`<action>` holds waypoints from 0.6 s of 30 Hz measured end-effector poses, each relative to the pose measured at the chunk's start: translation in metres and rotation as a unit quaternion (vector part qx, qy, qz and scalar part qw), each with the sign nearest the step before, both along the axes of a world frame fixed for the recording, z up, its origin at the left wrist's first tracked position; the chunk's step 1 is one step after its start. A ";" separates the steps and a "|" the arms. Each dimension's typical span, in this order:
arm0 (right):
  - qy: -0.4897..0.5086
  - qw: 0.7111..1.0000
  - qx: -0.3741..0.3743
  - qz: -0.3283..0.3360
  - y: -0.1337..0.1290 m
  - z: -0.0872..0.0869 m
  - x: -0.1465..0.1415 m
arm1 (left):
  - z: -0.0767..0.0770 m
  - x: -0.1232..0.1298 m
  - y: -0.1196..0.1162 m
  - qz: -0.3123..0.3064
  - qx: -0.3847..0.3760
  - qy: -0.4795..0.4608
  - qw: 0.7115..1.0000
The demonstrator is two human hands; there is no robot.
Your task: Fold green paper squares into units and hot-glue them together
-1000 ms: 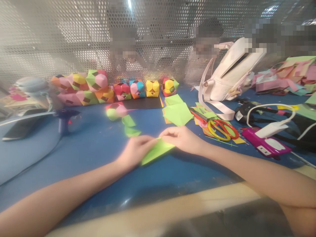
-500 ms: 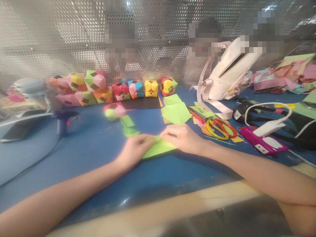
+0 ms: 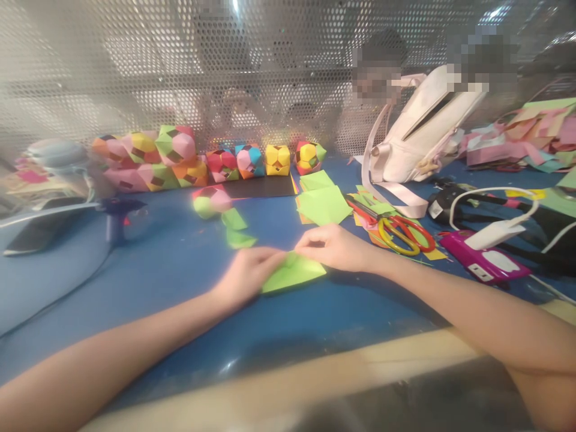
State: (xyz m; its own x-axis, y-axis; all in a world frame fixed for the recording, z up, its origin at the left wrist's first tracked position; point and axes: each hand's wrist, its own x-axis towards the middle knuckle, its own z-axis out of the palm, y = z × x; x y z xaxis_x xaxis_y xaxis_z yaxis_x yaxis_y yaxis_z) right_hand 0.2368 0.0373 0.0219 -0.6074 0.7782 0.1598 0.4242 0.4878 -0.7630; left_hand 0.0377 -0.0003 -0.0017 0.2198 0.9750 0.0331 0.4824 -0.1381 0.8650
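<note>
A sheet of bright green paper lies between my hands, low over the blue table. My left hand pinches its left part, thumb and fingers at the upper edge. At the upper right of the sheet, my right hand pinches the same edge with curled fingers. Just beyond my left hand are folded green paper pieces. Behind them sits a partly built pink and green paper shape, blurred. Past my right hand lies a stack of green paper sheets.
Folded paper balls line the back, by a perforated metal screen. To the right are scissors, a purple power strip, a pale backpack and paper scraps. A glue gun stands left. People show beyond the screen.
The view has shifted slightly. My right hand has moved a little up and right along the green paper, so more of its right corner shows. Both hands still grip the sheet.
</note>
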 end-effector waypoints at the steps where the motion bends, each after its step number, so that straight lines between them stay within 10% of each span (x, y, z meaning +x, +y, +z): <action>1: -0.015 1.000 -0.017 0.006 0.000 0.002 0.000 | 0.001 0.001 -0.001 -0.003 0.010 0.011 1.000; 11: -0.049 0.957 0.282 0.057 -0.003 -0.016 -0.005 | 0.001 0.003 -0.005 -0.010 0.053 0.026 0.998; 18: -0.042 0.948 0.309 0.070 0.002 -0.014 0.001 | 0.001 0.000 -0.004 -0.018 0.006 -0.004 1.000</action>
State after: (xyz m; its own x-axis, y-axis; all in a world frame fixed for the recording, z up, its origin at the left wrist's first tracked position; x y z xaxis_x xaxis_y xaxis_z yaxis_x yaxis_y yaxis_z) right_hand 0.2377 0.0388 0.0084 -0.7283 0.4633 0.5049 0.3697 0.8860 -0.2797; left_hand 0.0375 -0.0041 -0.0005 0.2535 0.9662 0.0466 0.4699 -0.1651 0.8672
